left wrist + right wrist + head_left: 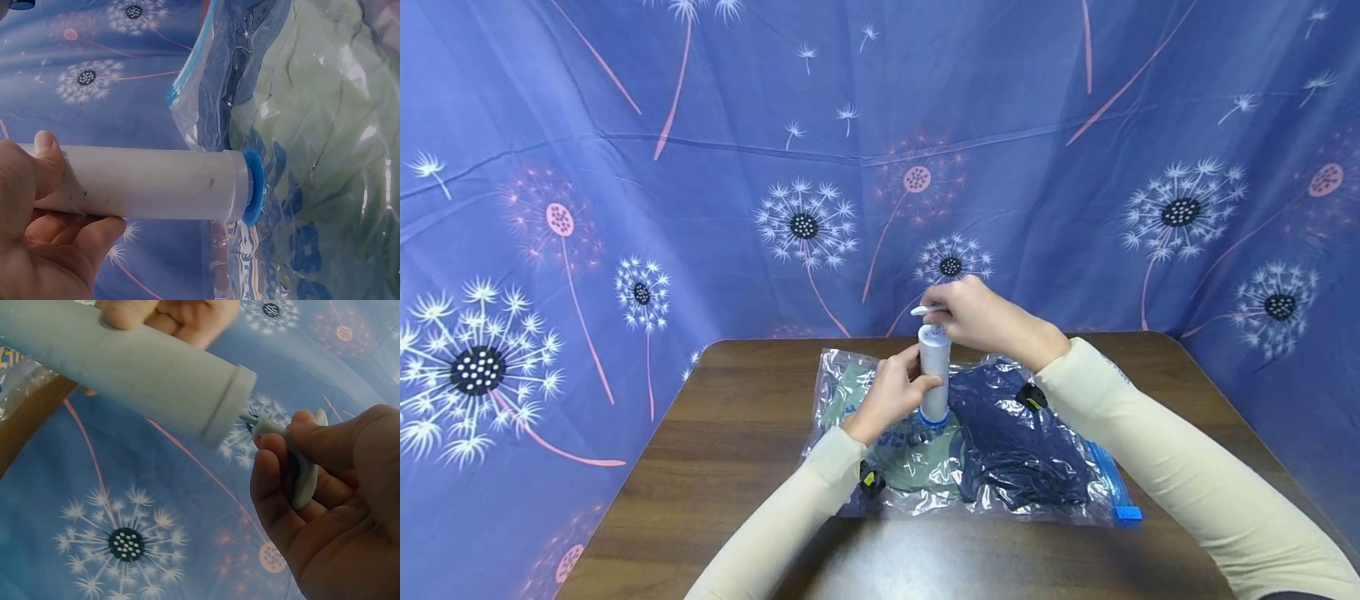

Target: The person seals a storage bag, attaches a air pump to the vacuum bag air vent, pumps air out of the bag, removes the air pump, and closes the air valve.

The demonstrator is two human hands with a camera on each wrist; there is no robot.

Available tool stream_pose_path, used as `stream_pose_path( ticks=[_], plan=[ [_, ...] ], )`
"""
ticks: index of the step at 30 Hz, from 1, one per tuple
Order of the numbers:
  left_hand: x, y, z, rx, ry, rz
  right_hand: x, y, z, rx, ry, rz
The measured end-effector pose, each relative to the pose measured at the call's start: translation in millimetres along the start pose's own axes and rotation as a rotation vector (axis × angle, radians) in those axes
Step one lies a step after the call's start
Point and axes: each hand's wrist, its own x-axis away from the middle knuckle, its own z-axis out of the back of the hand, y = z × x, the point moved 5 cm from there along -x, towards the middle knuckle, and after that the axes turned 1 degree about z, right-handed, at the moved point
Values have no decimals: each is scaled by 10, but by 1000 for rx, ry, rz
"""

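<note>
Toward the far edge of the counter (722, 425), around the middle of its width, a clear bag (1082, 515) lies with green cloth (928, 475) at its left and navy cloth (1022, 454) at its right. Over the green part, your white pump (936, 358) stands upright, its lower end at a blue ring (254, 187); you cannot tell how firmly the two are joined. Your left hand (891, 390) curls its fingers round the pump, though the head view hides most of them behind it. Your right hand (981, 315) pinches the pale handle (305, 481) just above the pump's top, the fingers covering part of it; a short length of thin rod (248, 417) shows below. Blue print (306, 247) near the ring breaks up under folds and glare, so you cannot read it or tell whether it is on bag or cloth. A blue slider (1127, 512) sits at the bag's near right corner. Your right sleeve (1187, 467) crosses the counter's right side, and the head view cuts off the near edge.
</note>
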Motion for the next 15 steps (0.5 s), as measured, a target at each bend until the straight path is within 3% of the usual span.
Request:
stream_pose_path(
  ticks=[15],
  plan=[
    [13, 14, -7, 3, 2, 2, 53, 32, -85, -2, -39, -54]
  ],
)
